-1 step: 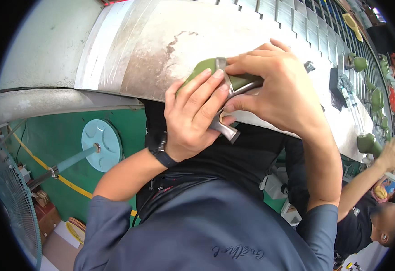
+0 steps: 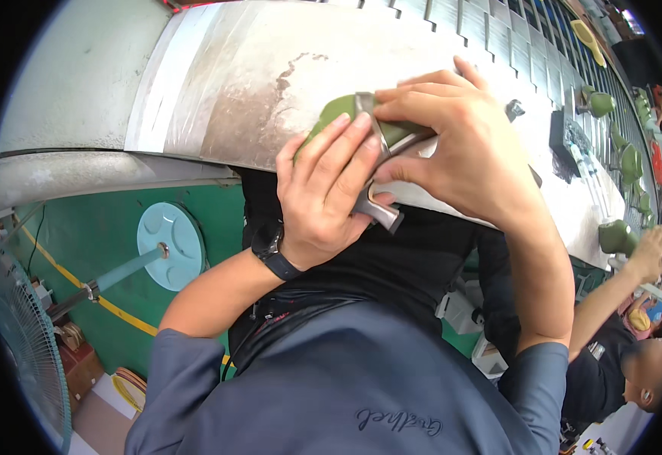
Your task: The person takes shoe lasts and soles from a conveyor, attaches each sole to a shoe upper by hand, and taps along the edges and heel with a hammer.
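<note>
Near the centre of the frame, a green-and-grey piece (image 2: 336,112) is being held at the edge of the desk (image 2: 232,91); it is being clasped under the left hand (image 2: 323,193), fingers extended, and pinched by the right hand's (image 2: 471,140) thumb and fingers.

Our left forearm (image 2: 221,307) slants up and to the right, and our left hand (image 2: 317,201) lies back upward, its fingers (image 2: 355,170) nearly straight, side by side and slightly parted, pressed down in a hold. Our right forearm (image 2: 544,284) rises more steeply, and our right hand (image 2: 471,136) comes in from the right, index finger (image 2: 406,106) and thumb (image 2: 402,170) facing each other in a grip, while one other finger (image 2: 469,71) sticks up apart. The two hands work close together, right thumb near left index finger.
</note>
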{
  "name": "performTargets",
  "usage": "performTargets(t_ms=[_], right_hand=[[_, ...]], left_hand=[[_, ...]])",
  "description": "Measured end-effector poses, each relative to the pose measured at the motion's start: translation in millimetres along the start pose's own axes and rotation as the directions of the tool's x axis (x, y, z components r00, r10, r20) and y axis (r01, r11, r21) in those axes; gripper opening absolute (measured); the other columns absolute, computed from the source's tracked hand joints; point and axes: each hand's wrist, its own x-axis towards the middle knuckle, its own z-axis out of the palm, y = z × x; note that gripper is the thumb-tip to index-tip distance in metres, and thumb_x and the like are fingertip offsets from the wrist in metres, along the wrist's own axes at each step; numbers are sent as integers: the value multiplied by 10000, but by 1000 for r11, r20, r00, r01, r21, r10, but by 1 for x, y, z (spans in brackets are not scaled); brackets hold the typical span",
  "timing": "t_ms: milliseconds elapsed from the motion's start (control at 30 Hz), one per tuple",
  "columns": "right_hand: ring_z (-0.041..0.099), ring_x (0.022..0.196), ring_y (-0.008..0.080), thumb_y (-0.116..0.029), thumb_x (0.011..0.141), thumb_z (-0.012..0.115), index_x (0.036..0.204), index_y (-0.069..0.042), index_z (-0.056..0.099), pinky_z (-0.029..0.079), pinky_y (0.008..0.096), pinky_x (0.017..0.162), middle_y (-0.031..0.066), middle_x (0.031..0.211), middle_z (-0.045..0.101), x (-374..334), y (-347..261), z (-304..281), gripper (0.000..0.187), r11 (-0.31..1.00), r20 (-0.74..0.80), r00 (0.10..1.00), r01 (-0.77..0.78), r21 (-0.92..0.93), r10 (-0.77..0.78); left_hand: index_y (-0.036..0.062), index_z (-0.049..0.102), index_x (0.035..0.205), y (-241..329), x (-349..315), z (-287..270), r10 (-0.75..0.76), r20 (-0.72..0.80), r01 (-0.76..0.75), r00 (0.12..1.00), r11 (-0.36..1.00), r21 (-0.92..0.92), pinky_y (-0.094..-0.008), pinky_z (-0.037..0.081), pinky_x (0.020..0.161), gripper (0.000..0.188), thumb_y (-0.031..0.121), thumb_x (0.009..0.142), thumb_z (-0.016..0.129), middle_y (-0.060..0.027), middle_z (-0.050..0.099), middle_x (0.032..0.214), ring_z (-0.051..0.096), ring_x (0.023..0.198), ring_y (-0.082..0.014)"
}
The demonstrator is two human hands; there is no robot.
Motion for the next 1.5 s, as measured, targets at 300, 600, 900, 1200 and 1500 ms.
performTargets(t_ms=[300,600,900,1200,1500], right_hand=[[646,1191,327,-94,904,764,1349,-69,684,536,422,966,194,1345,638,-94,78,27,453,880,-500,727,-427,207,470],[626,1054,369,74,793,583,1345,-66,672,514,441,944,163,1129,668,-105,53,21,576,892,-277,892,-414,-183,357],[684,881,108,-94,931,783,1135,0,760,545,257,806,82,1040,762,-79,36,-3,226,544,-270,753,-137,828,601],[716,898,117,-160,978,737,1100,17,746,580,273,815,87,988,780,-28,69,-13,215,399,-153,786,-127,908,599],[708,898,97,-57,946,736,1112,30,734,557,246,820,79,978,782,-33,56,-21,187,302,-34,765,-213,929,643]], left_hand=[[-12,576,1329,-3,61,-17,-160,267,225,950,946,-234,-522,420,1093,817,438,728,898,-242,608,1382,586,1251,-432],[-59,529,1461,-10,97,13,-213,485,353,848,910,-218,-413,507,1067,681,257,906,762,-282,662,1341,665,1239,-390],[31,431,1580,-8,108,17,-66,526,251,848,924,-288,-439,463,1109,740,141,907,718,-262,602,1441,607,1302,-414],[36,446,1575,-12,115,21,-83,548,316,833,883,-347,-445,449,1108,771,87,859,726,-230,615,1430,611,1271,-414],[-12,447,1557,-13,117,19,-58,570,269,819,917,-294,-461,445,1072,829,62,785,737,-247,599,1435,615,1247,-406]])
